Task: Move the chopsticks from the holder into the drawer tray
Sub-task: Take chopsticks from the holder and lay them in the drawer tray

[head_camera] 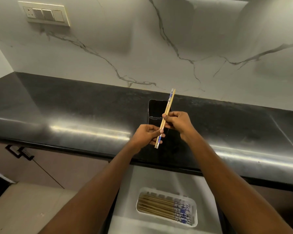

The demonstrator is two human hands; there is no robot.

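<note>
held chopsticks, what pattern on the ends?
Blue-and-white print on the ends of the chopsticks, plain tan wood between; head view.

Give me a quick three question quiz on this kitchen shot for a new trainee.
1. True or false: both the left hand and right hand hold the chopsticks.
2. Where is the white tray? A) on the counter B) in the open drawer, below the counter edge C) on the wall
3. Fill in: the black holder stands on the dark ____.

Key: 1 true; 2 B; 3 counter.
</note>
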